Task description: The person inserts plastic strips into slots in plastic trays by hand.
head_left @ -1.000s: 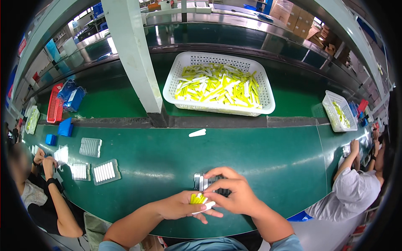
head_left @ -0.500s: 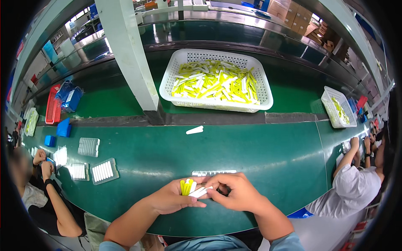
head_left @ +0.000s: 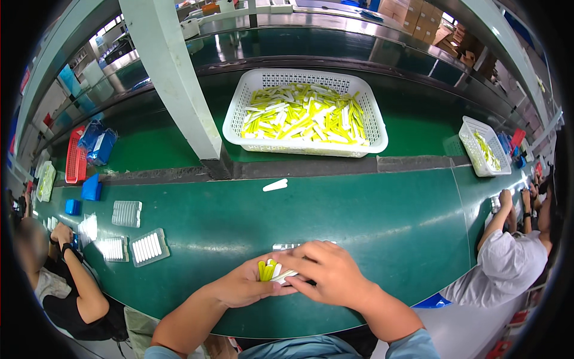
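Observation:
Cupped near the front of the green table, my left hand [head_left: 244, 283] holds a small bunch of flat plastic sticks [head_left: 267, 271], some yellow-green and some white, rounded at the ends. My right hand [head_left: 326, 272] reaches over that palm from the right, its fingers bent and closed on white sticks [head_left: 283, 276] there; its fingers hide part of them. Just beyond my hands, a clear plastic tray [head_left: 287, 246] lies partly covered by my right hand. Farther off, one or two white sticks [head_left: 275, 185] rest on the table.
A white basket [head_left: 305, 147] full of yellow-green and white sticks stands behind the table's dark ledge, beside a white post [head_left: 173, 78]. At the left are clear trays [head_left: 150, 247], some filled with white sticks, and a red basket [head_left: 76, 157]. Co-workers sit at both sides.
My right hand has moved slightly left and farther over my left palm, covering more of the sticks and the tray. The view has shifted slightly. The left co-worker's hands have moved.

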Demonstrator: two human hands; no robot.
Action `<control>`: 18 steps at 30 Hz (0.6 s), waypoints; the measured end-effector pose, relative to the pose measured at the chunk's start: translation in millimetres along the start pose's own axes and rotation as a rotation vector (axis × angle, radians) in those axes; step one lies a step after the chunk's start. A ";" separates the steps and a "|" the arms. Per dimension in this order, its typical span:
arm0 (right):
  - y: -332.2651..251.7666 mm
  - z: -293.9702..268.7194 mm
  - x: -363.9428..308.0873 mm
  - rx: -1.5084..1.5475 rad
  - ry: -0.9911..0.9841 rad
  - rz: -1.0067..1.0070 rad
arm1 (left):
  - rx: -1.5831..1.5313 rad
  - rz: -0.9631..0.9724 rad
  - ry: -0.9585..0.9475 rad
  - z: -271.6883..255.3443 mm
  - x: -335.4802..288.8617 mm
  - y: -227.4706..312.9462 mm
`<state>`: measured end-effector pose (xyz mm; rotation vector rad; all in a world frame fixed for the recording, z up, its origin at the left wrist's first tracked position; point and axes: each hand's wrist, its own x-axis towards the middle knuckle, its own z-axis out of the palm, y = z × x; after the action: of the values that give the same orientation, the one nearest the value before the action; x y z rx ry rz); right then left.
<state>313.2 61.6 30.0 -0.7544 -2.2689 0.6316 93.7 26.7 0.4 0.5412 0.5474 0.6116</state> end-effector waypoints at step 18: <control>-2.3 -1.2 -1.9 0.022 -0.121 0.015 | 0.034 0.000 0.000 -5.3 -0.7 -4.4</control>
<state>314.4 58.9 31.4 -0.7410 -2.3643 0.7259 91.6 24.8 -5.9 0.5733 0.5589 0.6030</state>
